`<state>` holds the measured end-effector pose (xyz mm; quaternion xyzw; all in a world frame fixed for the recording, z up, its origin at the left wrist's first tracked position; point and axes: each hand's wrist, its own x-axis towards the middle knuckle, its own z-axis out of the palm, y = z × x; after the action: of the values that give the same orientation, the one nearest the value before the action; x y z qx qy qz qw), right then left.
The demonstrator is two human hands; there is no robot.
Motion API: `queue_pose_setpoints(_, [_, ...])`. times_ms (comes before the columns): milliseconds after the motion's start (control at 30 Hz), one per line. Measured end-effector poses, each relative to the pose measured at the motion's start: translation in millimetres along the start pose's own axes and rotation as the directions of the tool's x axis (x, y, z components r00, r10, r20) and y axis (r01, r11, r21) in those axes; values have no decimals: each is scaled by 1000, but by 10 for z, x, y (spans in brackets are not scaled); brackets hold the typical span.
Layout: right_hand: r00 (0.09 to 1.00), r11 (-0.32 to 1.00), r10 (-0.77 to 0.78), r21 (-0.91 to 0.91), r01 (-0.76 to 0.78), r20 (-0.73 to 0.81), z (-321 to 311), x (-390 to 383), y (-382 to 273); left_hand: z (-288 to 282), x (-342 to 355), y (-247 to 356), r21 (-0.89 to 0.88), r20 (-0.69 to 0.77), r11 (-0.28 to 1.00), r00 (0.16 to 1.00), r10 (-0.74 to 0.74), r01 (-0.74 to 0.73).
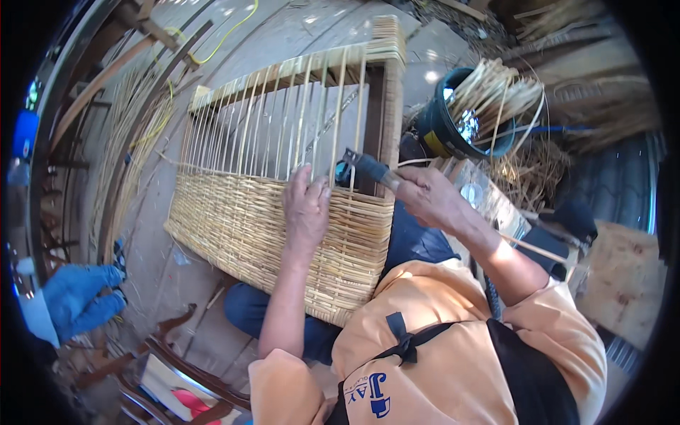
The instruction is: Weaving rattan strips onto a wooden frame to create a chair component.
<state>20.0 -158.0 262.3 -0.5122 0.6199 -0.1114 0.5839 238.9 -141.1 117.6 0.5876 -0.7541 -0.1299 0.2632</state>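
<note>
A wooden frame (386,113) leans across my lap, its lower part filled with tightly woven cane (234,212). Bare upright strands (280,120) run from the weave to the wrapped far rail. My left hand (306,212) is closed at the weave's upper edge, its fingers bent around strands there; the exact grip is partly hidden. My right hand (428,195) grips the handle end of a dark tool that looks like a hammer (372,168). Its head is over the open part of the frame, just right of my left fingertips.
A dark bucket (435,127) with bundled cane strips (496,95) stands at the right. Long loose strands (134,134) lie on the left beside wooden furniture parts. A person in blue trousers (81,297) is at far left; a curved wooden chair (170,354) is at lower left.
</note>
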Motion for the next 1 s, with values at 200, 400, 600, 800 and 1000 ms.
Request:
queue_pose_setpoints(200, [962, 965, -224, -172, 198, -153, 87, 145, 168, 183, -97, 6, -34, 44, 988, 987, -151, 153])
queue_pose_setpoints(400, [991, 983, -129, -141, 122, -40, 7, -32, 192, 214, -125, -56, 17, 1, 994, 994, -109, 109])
queue_pose_setpoints(600, [990, 982, -136, -136, 130, -35, -164, -340, 260, 115, -92, 116, -24, -50, 985, 984, -172, 171])
queue_pose_setpoints(800, [983, 979, -163, -140, 151, -79, -385, -381, 457, 67, -20, 623, -43, 21, 998, 999, -41, 42])
queue_pose_setpoints(1000, [976, 966, -200, -182, 183, -84, -330, -359, 665, 162, -47, 502, -104, 69, 994, 997, 41, -34])
